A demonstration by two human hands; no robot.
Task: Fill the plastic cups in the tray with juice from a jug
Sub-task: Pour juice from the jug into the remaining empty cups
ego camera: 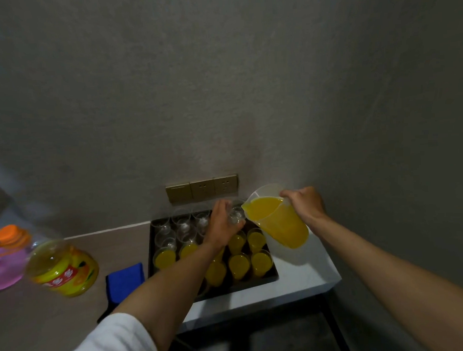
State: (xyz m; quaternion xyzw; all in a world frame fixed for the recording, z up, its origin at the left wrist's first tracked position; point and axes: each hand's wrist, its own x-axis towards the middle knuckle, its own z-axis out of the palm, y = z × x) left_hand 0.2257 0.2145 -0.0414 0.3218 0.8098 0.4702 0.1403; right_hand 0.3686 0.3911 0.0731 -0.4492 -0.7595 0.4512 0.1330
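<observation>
The right hand grasps the handle side of a clear plastic jug, which is tilted with its spout toward the left and holds orange-yellow juice to well over half its depth. The spout sits just beside an empty clear cup at the far right corner of the dark tray. The left hand has its fingers curled round that cup, steadying it. The tray lies on the white counter, against the wall at the counter's far edge and close to its right end. The near rows of cups in the tray hold juice; one filled cup stands at the tray's near right corner, another along its left edge. The far rows, toward the wall, hold empty clear cups. The left forearm crosses over the middle of the tray and hides some cups. Left of the tray, touching or just beside its left rim, lies a folded blue cloth. Further left stands a large juice bottle with a yellow label, and beyond it, at the picture's left margin, a pink lid-like object with an orange cap above it. A row of brass-coloured wall sockets sits on the wall just above the tray.
</observation>
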